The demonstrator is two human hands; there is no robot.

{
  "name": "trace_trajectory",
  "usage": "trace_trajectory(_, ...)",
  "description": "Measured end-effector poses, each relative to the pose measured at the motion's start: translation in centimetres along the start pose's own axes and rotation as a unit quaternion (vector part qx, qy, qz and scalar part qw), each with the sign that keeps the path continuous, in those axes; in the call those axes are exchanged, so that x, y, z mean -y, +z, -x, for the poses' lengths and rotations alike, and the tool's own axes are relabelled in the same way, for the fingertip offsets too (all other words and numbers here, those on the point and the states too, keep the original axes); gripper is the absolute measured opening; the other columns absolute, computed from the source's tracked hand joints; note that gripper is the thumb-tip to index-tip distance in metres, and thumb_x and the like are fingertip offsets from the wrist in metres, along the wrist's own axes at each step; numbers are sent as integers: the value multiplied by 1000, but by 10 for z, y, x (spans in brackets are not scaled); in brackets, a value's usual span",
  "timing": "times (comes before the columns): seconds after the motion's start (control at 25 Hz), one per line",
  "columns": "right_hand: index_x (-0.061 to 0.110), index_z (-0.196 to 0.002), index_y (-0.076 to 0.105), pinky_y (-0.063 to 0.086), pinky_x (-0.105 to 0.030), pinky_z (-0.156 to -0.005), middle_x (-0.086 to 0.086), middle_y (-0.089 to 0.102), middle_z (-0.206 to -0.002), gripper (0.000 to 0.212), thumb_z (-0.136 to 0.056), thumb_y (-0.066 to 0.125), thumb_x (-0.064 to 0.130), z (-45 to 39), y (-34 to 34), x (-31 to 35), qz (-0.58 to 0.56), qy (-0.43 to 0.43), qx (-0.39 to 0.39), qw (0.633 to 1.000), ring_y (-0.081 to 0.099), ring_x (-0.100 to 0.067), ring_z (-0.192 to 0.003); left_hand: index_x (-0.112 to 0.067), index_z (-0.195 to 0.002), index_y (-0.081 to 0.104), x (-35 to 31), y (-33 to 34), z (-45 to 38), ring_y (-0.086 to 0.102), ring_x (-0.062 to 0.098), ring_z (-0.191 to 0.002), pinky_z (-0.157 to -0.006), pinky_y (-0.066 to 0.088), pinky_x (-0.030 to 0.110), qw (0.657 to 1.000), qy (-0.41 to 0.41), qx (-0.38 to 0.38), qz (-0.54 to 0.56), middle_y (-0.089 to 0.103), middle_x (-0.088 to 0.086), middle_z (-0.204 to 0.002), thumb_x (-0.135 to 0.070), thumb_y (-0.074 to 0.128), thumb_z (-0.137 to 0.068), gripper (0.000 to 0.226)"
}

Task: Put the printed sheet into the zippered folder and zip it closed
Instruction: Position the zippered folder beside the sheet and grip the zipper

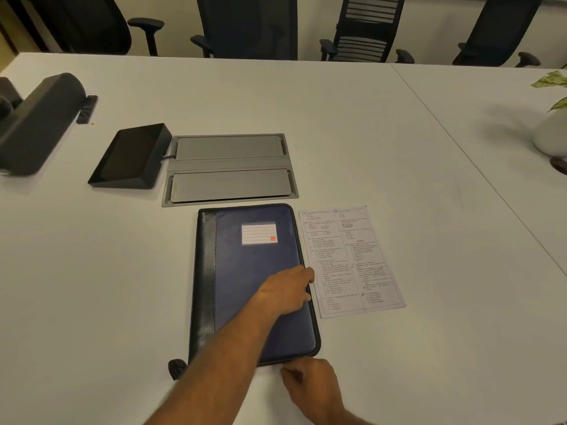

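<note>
The zippered folder, dark blue with a black spine and a white label, lies closed on the white table in front of me. The printed sheet lies flat on the table, right beside the folder's right edge. My left hand reaches across the cover, and its fingertips curl over the folder's right edge next to the sheet. My right hand is at the folder's near edge by the bottom right corner, fingers curled against the zipper seam. Whether they pinch a zipper pull is hidden.
A grey flip-lid cable box is set into the table just beyond the folder, with a black tablet-like device to its left. A dark tab sticks out at the folder's near left corner. A white plant pot stands far right. Office chairs line the far side.
</note>
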State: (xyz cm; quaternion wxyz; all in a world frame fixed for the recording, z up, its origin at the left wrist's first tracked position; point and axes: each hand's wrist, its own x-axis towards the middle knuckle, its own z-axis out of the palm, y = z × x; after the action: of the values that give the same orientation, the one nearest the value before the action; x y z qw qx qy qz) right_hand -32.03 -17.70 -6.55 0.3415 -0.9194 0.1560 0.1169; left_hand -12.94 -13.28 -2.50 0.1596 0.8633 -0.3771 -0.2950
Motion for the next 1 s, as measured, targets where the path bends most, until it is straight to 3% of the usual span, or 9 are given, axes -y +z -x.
trace_trajectory(0.08, 19, -69, 69, 32, -3, -53, 13, 58, -57, 20, -81, 59, 31, 2, 0, 1, -8, 10, 2, 1000, 48, -1, -48, -17, -98, 61, 5, 4, 19, 63, 20, -87, -78, 55, 37, 995, -72, -17, 62, 64, 0, -97, -32, 62, -93, 16)
trace_trajectory(0.2, 16, -68, 69, 48, -19, -58, 9, 65, -57, 23, -77, 58, 34, 3, -2, 1, -10, 29, 3, 1000, 58, -11, -55, -16, -71, 66, 18, 23, 53, 67, 19, -68, -73, 61, 36, 981, -172, 15, 87, 68, 0, -71, -43, 69, -84, 30)
trace_trajectory(0.44, 30, -56, 63, 51, -19, -60, 13, 69, -59, 22, -76, 65, 39, 6, 2, 6, -17, 67, -12, 998, 64, -7, -60, -11, -78, 74, 22, 70, 107, 69, 12, -53, -56, 60, 24, 930, -302, 61, 201, 74, 0, -67, -45, 72, -84, 34)
trace_trajectory(0.6, 23, -65, 71, 49, -21, -60, 13, 65, -59, 19, -76, 64, 37, 9, 5, 9, -13, 68, -20, 997, 61, -8, -60, -7, -73, 75, 12, 96, 123, 61, 16, -55, -59, 54, 27, 924, -286, -28, 253, 72, 6, -65, -46, 71, -81, 40)
trace_trajectory(0.64, 22, -67, 71, 48, -21, -60, 12, 66, -61, 18, -75, 64, 36, 10, 6, 9, -9, 67, -22, 997, 61, -8, -60, -5, -71, 75, 9, 103, 126, 60, 16, -54, -60, 54, 30, 905, -280, -53, 314, 71, 9, -63, -40, 70, -83, 37)
trace_trajectory(0.8, 25, -76, 74, 51, -20, -64, 10, 72, -73, 15, -82, 61, 31, 12, 5, 9, -13, 53, -12, 998, 63, -8, -67, -7, -76, 79, -3, 118, 136, 65, 18, -61, -65, 58, 31, 767, -312, -95, 553, 74, 9, -69, -21, 70, -89, 21)
trace_trajectory(1.0, 28, -89, 76, 51, -16, -70, 12, 73, -82, 18, -86, 61, 20, 15, 2, 7, -38, 4, 11, 999, 64, -3, -74, -7, -83, 79, -7, 122, 136, 74, 26, -76, -74, 63, 37, 708, -325, -126, 614, 78, 12, -81, -14, 67, -92, 17)
